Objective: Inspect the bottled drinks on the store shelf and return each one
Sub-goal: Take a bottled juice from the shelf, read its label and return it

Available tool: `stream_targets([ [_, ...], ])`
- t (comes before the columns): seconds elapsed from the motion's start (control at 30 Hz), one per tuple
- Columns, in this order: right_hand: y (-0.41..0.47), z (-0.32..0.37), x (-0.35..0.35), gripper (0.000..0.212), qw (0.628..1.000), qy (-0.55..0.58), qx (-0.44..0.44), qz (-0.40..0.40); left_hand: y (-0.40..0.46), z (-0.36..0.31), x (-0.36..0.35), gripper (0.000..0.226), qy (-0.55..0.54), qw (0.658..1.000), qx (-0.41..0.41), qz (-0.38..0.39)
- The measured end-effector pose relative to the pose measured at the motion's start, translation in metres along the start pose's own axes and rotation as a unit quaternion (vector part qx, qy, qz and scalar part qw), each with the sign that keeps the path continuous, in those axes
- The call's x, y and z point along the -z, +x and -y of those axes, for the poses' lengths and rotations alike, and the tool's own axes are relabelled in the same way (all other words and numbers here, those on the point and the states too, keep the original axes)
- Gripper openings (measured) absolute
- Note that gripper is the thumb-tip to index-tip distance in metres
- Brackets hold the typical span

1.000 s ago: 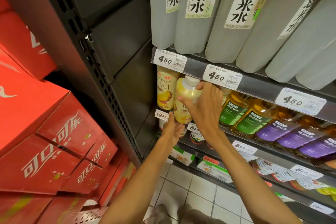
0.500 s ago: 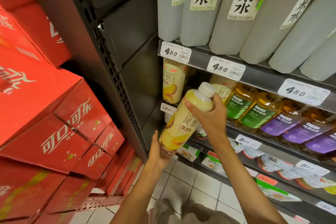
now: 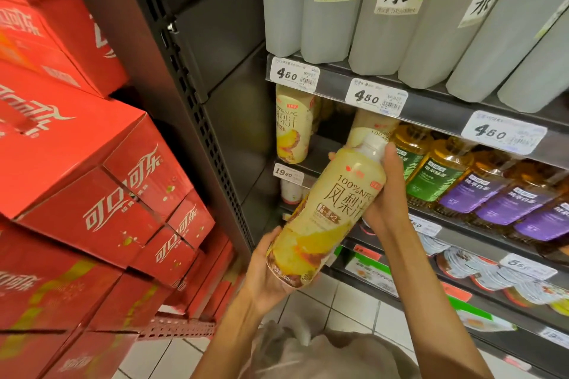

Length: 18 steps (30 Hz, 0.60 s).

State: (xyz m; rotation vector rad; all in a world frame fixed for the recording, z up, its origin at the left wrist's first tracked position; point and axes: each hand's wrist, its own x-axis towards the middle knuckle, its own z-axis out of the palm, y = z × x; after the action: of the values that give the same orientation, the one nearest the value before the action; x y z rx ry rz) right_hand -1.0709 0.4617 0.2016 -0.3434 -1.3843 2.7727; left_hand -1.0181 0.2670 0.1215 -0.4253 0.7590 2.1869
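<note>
Nearest the camera, over the tiled floor (image 3: 348,301), the left hand (image 3: 264,274) cups the base of the juice bottle (image 3: 326,218), fingers curled under it, while the right hand (image 3: 385,194) wraps the neck and shoulder just below the white cap (image 3: 374,143). The bottle is tilted, cap toward the shelf, held clear of it with its label facing up for reading. Its smooth sleeve is probably slick, so a loosened lower grip during a turn could let it slide out and drop onto the tiles (a hard landing for a full bottle). Beyond the hands lies the gap it must return to, between another juice bottle (image 3: 292,126) at the left and the amber tea bottles (image 3: 431,169) at the right. That slot looks tight under the upper shelf edge (image 3: 431,108), so a careless push could knock the cap against the price tags (image 3: 375,97) or topple a neighbour. Farther up stand tall grey bottles (image 3: 326,3), out of harm's reach.
</note>
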Motion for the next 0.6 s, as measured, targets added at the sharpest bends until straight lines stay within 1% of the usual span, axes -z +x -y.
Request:
stream_targets([
  [0.07, 0.001, -0.002, 0.003, 0.06, 0.998, 0.015, -0.028, -0.049, -0.007, 0.002, 0.001, 0.055, 0.048, 0.999, 0.015, 0.007],
  [0.13, 0.002, -0.003, 0.003, 0.038, 0.994, 0.023, -0.049, -0.1, -0.012, 0.002, -0.002, 0.058, 0.119, 0.992, 0.022, 0.025],
  [0.17, 0.002, -0.004, 0.002, 0.03, 0.992, 0.023, -0.059, -0.114, -0.014, 0.001, -0.006, 0.062, 0.159, 0.986, 0.02, 0.036],
  [0.23, 0.001, -0.004, -0.001, 0.033, 0.989, 0.004, -0.085, -0.121, -0.017, 0.002, -0.014, 0.074, 0.224, 0.973, 0.014, 0.048],
  [0.3, -0.001, -0.001, -0.005, 0.04, 0.989, -0.012, -0.1, -0.111, -0.019, 0.007, -0.022, 0.074, 0.253, 0.966, -0.005, 0.046],
  [0.37, -0.001, 0.007, -0.006, 0.042, 0.991, -0.03, -0.098, -0.081, -0.021, 0.016, -0.027, 0.07, 0.23, 0.972, -0.018, 0.046],
  [0.47, -0.003, 0.016, -0.008, 0.034, 0.993, -0.061, -0.091, -0.05, -0.023, 0.02, -0.036, 0.069, 0.207, 0.976, -0.043, 0.054],
  [0.53, -0.003, 0.019, -0.006, 0.044, 0.993, -0.062, -0.091, -0.036, -0.025, 0.016, -0.042, 0.072, 0.211, 0.975, -0.05, 0.054],
  [0.6, -0.004, 0.019, -0.003, 0.056, 0.994, -0.038, -0.097, -0.029, -0.029, 0.01, -0.047, 0.076, 0.206, 0.976, -0.051, 0.058],
])
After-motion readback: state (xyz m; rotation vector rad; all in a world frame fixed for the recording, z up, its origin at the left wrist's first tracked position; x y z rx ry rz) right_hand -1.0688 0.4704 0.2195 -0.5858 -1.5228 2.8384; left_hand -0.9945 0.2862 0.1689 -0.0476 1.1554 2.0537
